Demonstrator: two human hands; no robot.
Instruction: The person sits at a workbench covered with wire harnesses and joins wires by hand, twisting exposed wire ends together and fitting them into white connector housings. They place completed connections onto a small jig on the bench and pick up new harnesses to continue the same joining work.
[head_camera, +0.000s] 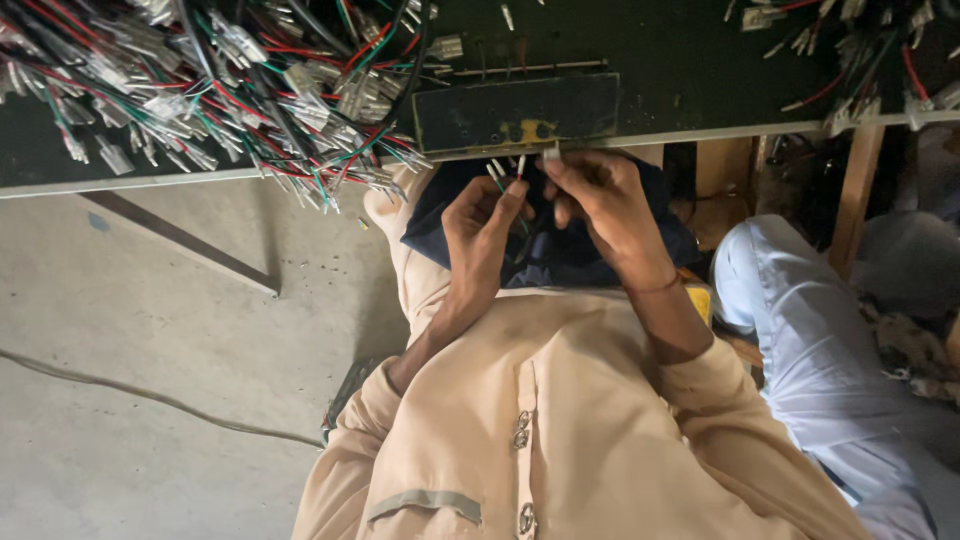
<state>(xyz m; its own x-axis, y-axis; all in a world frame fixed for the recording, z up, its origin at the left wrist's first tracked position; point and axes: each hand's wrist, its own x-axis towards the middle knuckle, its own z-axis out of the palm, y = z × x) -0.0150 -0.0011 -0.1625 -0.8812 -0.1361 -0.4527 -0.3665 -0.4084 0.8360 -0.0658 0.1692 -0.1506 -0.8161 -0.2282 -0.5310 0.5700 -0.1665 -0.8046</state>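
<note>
dark workbench (700, 80) over concrete floor (150, 330) | both hands pinched on thin wires (505, 172) | wire pile (220, 90) left

Both hands meet just below the edge of a dark counter (640, 60). The left hand (482, 232) pinches a few thin wires (505, 172) whose metal tips stick up above its fingers (512, 195); red and green insulation shows among them. The right hand (600, 200) is curled beside it, fingertips close to the same wires and near a small white connector (551, 153) at the counter's edge. Above them sits a dark rectangular plate (516, 110). A big tangle of wire harnesses (210, 90) with pale connectors covers the counter's left part; more lie at the far right (860, 50). A dark blue cloth (560, 255) lies under the hands. Another person's pale blue sleeve (800, 330) shows at right. The floor (150, 350) is concrete.
</note>
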